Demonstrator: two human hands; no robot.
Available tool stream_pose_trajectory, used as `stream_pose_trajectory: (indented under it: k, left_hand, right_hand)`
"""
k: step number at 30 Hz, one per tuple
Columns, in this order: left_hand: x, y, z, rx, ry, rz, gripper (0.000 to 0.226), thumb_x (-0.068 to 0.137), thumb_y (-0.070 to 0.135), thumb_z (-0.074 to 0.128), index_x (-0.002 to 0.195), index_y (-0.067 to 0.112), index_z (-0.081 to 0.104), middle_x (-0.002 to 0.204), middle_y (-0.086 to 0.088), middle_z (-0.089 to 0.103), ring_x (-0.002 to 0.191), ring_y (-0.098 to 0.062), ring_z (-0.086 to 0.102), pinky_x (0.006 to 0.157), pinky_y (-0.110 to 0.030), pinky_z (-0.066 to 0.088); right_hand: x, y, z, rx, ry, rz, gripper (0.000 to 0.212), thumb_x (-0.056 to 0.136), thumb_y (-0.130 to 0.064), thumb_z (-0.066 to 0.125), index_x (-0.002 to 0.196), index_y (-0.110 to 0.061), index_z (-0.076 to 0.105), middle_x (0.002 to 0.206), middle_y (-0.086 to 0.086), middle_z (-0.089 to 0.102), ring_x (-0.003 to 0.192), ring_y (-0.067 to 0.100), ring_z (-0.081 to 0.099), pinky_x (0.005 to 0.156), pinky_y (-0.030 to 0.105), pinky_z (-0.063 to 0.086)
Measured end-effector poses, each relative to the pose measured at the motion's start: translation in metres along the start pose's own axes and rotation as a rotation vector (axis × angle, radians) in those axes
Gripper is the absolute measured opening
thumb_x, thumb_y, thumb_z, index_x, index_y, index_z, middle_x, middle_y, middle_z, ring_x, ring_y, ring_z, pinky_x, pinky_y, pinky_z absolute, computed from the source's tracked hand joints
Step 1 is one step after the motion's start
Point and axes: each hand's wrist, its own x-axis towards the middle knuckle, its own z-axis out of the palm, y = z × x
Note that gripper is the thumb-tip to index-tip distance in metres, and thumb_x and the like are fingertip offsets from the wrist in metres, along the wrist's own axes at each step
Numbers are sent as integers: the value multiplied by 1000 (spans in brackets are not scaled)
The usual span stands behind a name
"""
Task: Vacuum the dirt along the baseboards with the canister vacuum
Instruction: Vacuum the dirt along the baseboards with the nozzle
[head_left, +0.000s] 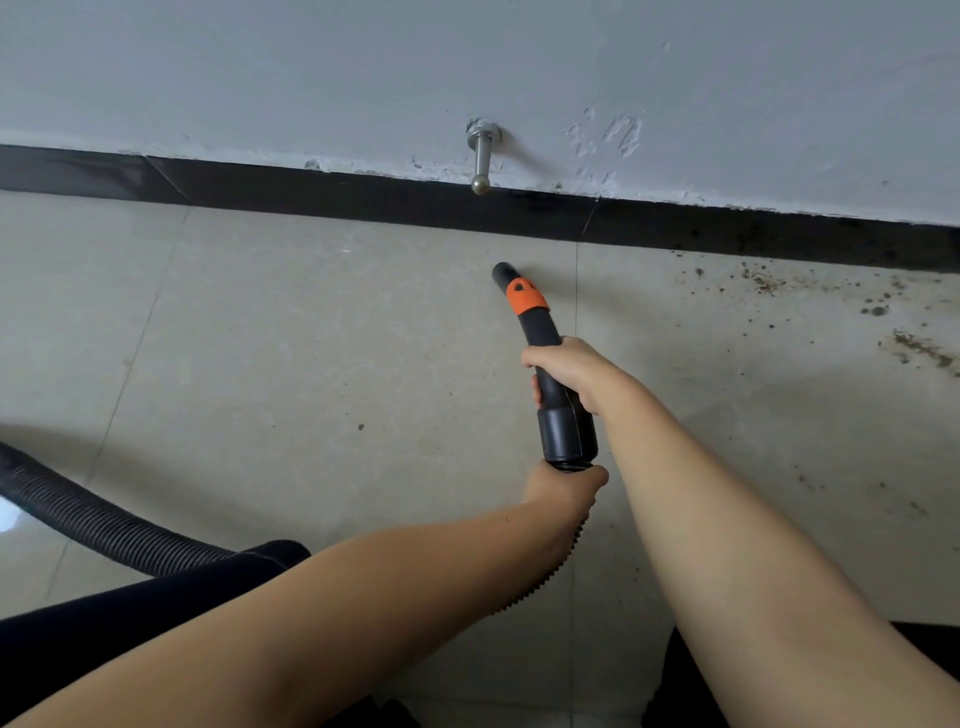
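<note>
A black vacuum wand (540, 332) with an orange collar (527, 297) points at the floor just short of the black baseboard (363, 197). My right hand (569, 371) grips the wand's middle. My left hand (569, 488) holds the ribbed hose right behind the wand's wide black cuff (567, 431). The nozzle tip (503, 270) sits over clean beige tile. Dark dirt crumbs (769, 283) lie scattered along the baseboard to the right of the nozzle. The canister itself is out of sight.
A metal door stop (481, 156) sticks out of the grey wall above the baseboard, just left of the nozzle. The ribbed hose (93, 519) loops over the floor at lower left. More dirt (922, 351) lies at far right. My dark trouser legs (156, 597) fill the bottom edge.
</note>
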Motion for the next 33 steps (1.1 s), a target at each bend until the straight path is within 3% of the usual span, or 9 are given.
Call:
stream_pose_trajectory:
  k: [5, 12, 19, 23, 28, 33]
  left_hand:
    - [-5, -11, 2, 6, 20, 0, 13, 82, 12, 60, 89, 11, 49, 64, -2, 46, 52, -15, 40, 52, -23, 37]
    - [-12, -22, 22, 260, -191, 16, 19, 85, 5, 58, 89, 18, 46, 74, -3, 47, 61, -12, 45, 54, -21, 42]
    - [-17, -32, 77, 420, -285, -14, 22, 84, 10, 64, 101, 12, 49, 73, -3, 51, 61, -13, 48, 56, -22, 44]
    - [-14, -33, 102, 481, -295, -16, 26, 84, 12, 65, 104, 12, 49, 75, -3, 52, 62, -14, 50, 60, -25, 47]
    - [-9, -24, 118, 563, -286, -13, 41, 84, 14, 65, 121, 5, 52, 72, -3, 52, 58, -13, 48, 54, -22, 43]
    - [-6, -16, 132, 556, -289, 18, 43, 84, 12, 64, 124, 4, 51, 73, -4, 52, 60, -14, 49, 55, -23, 44]
  right_hand:
    - [-8, 11, 2, 15, 9, -3, 10, 83, -4, 53, 84, -10, 45, 59, 7, 50, 43, 18, 47, 49, 26, 46]
    - [-28, 57, -47, 287, 235, 43, 9, 83, -3, 52, 81, -9, 45, 57, 8, 50, 44, 20, 47, 51, 28, 46]
    - [-47, 98, -110, 442, 411, 71, 10, 84, -2, 53, 79, -8, 45, 56, 9, 48, 35, 19, 46, 47, 27, 44]
    - [-53, 110, -137, 509, 452, 70, 14, 85, -1, 52, 76, -8, 44, 58, 10, 47, 29, 15, 45, 41, 21, 43]
    - [-51, 117, -158, 600, 515, 74, 14, 85, -2, 54, 76, -8, 44, 59, 9, 47, 44, 20, 46, 50, 30, 45]
    - [-48, 115, -175, 635, 514, 67, 16, 85, -3, 55, 76, -8, 44, 58, 8, 47, 34, 15, 46, 43, 25, 45]
